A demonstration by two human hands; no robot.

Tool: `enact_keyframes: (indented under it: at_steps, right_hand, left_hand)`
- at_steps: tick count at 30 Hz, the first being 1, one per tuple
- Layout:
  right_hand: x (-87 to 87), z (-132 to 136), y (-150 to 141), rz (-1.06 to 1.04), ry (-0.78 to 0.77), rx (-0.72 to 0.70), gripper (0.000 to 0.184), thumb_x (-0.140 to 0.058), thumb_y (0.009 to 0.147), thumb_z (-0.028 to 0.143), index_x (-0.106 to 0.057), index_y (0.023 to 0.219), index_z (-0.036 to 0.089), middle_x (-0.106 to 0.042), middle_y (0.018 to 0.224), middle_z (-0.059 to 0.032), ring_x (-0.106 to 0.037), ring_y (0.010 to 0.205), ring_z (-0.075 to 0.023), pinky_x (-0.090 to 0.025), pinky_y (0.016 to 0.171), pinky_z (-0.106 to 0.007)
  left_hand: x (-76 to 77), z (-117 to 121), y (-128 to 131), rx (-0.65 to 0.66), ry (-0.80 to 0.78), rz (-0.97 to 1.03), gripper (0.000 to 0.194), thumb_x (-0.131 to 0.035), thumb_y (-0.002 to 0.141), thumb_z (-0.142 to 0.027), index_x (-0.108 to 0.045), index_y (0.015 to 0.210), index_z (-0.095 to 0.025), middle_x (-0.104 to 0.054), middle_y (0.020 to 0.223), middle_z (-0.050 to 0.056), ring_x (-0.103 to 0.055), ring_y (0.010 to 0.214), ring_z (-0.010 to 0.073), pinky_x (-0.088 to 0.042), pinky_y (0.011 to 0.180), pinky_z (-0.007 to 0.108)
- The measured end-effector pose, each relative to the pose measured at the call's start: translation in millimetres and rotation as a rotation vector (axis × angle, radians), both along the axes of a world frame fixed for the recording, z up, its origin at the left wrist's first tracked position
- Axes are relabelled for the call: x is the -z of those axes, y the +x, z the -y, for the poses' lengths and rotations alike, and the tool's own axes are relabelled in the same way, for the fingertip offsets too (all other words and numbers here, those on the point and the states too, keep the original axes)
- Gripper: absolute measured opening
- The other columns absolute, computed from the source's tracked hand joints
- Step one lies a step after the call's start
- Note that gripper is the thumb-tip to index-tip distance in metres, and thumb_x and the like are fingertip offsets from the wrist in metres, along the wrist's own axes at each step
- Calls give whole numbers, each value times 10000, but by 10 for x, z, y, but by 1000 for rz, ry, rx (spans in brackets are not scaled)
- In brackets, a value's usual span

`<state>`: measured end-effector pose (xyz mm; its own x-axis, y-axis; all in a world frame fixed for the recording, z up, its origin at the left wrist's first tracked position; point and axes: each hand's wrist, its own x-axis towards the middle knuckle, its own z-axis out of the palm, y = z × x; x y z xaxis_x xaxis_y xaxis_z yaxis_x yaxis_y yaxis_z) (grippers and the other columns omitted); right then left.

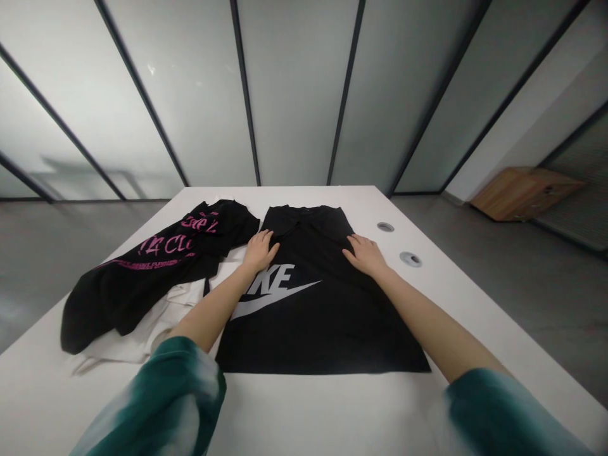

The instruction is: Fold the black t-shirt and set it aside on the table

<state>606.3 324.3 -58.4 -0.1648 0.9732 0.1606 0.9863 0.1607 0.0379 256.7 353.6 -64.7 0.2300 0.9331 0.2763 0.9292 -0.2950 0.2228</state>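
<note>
- Left hand and right hand lie open and palm-down, gripping nothing, on either side of the upper chest of a black Nike shirt.
- That shirt lies spread flat on a white table, logo up, collar away from the person.
- Just left of it, a crumpled black shirt with pink lettering sits bunched on a white cloth, which meets the Nike shirt's edge.
- Two round metal grommets sit in the tabletop, beyond the right hand.
</note>
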Motion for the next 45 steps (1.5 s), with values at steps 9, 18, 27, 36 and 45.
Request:
enact_keyframes:
  at_steps: [9, 18, 27, 36, 45]
  right_hand:
    - [-99, 772, 432, -66, -233, 370, 505, -448, 941, 554, -618, 1136, 120, -647, 1178, -197, -629, 1084, -332, -486, 825, -393]
    - [-154, 907, 303, -16, -405, 344, 289, -436, 926, 324, -592, 1097, 150, -697, 1035, -173, -674, 972, -308, -474, 734, -359]
    - [-36, 412, 234, -124, -179, 437, 431, -342, 980, 368, -509, 1298, 131, -704, 1090, -209, -685, 1000, -333, -510, 788, -421]
    - [-30, 900, 602, -235, -280, 188, 718, -525, 887, 464, -365, 1498, 121, -715, 1090, -168, -678, 996, -332, -501, 814, -389]
    - [-323, 1096, 753, -774, -612, -67, 413, -567, 795, 568, -740, 869, 200, -729, 949, -93, -661, 904, -285, -527, 801, -378]
  left_hand:
    - [-171, 688, -606, -240, -302, -184, 631, -454, 867, -658, -655, 1101, -107, -658, 1148, 208, -620, 1095, 361, -493, 897, 420]
    - [-206, 801, -417, -157, -436, -226, 329, -478, 898, -415, -624, 1049, -161, -712, 1065, 167, -671, 1044, 310, -490, 844, 353]
    - [-107, 299, -287, -367, -262, -13, 422, -477, 926, -372, -545, 1262, -126, -700, 1128, 216, -668, 1072, 362, -494, 875, 418]
    - [-218, 832, -778, 5, -609, 387, 864, -724, 708, -437, -427, 1470, -158, -708, 802, 21, -682, 776, 239, -490, 684, 288]
    - [-429, 1060, -918, 247, -833, 732, 312, -664, 686, -344, -770, 951, -219, -741, 923, 57, -670, 900, 244, -522, 782, 314]
